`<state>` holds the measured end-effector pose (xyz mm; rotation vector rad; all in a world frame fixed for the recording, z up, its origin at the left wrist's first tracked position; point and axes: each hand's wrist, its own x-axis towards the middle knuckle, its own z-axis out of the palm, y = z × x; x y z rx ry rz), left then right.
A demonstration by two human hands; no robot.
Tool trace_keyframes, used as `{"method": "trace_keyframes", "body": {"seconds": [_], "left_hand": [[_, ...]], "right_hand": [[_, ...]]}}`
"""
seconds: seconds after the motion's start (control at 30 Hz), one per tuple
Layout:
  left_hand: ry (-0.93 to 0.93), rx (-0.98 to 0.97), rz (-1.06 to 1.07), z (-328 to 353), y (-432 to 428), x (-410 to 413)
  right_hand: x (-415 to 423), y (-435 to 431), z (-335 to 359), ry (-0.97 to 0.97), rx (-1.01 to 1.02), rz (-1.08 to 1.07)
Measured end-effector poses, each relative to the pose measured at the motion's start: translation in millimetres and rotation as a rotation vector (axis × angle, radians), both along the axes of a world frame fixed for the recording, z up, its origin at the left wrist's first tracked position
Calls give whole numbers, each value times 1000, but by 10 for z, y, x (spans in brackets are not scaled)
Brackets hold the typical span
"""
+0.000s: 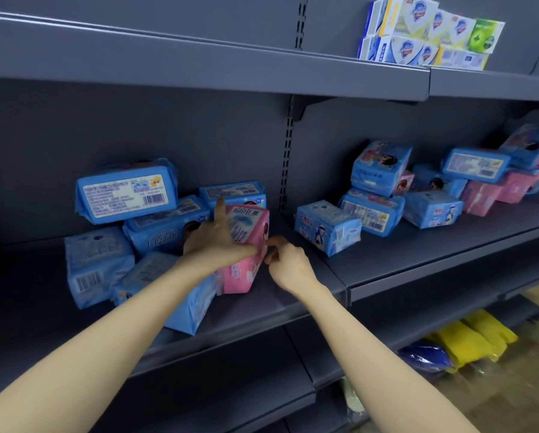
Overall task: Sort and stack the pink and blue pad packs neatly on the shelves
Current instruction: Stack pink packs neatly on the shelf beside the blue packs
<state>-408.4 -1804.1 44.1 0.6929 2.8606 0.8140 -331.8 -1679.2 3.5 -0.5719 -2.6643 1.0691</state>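
A pink pad pack [246, 226] stands upright on the middle shelf [262, 301], against a heap of several blue packs [127, 195]. My left hand [213, 235] grips the pink pack from its left side, forefinger raised. At the pack's lower right corner, my right hand [285, 260] has its fingers curled and pinches the wrapper's edge. A second heap of blue packs [327, 225] and pink packs [480, 196] lies mixed on the right section of the same shelf.
Soap boxes [427, 32] sit on the top shelf at the right. Yellow and blue items [468, 335] lie on the lowest shelf at the right. A slotted upright [288, 157] divides the two shelf sections.
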Motion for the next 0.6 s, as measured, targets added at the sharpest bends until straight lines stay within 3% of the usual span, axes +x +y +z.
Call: {"method": "trace_keyframes", "body": {"seconds": [0.27, 0.6], "left_hand": [[-150, 363, 13, 45, -88, -92], [-102, 455, -78, 72, -121, -161]], "right_hand": [[-10, 37, -54, -54, -183, -83], [-26, 137, -98, -34, -275, -158]]}}
